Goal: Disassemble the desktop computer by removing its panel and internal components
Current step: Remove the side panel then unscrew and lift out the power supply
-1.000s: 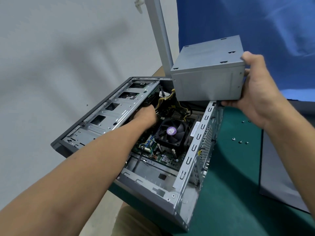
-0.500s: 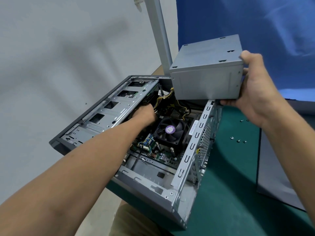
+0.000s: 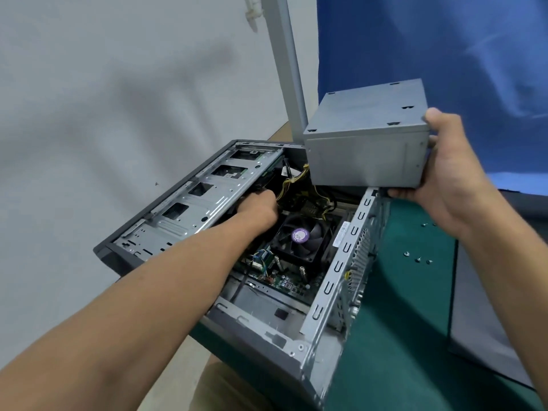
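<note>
My open computer case [image 3: 338,274] lies on the green desk [image 3: 400,366]; inside are a black fan [image 3: 301,235] and yellow wires [image 3: 296,179]; my right hand [image 3: 439,179] grips the grey power box [image 3: 364,152] above the case's far end; my left hand [image 3: 258,206] reaches in by the wires, fingers hidden, so I cannot tell its grip; screws [image 3: 418,258] lie right.

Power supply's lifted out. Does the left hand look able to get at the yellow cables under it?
Probably yes. The left hand is inside the open case, right beside the yellow cables, and the right hand holds the power supply clear above them. Its fingertips are hidden, so contact is unconfirmed.
</note>
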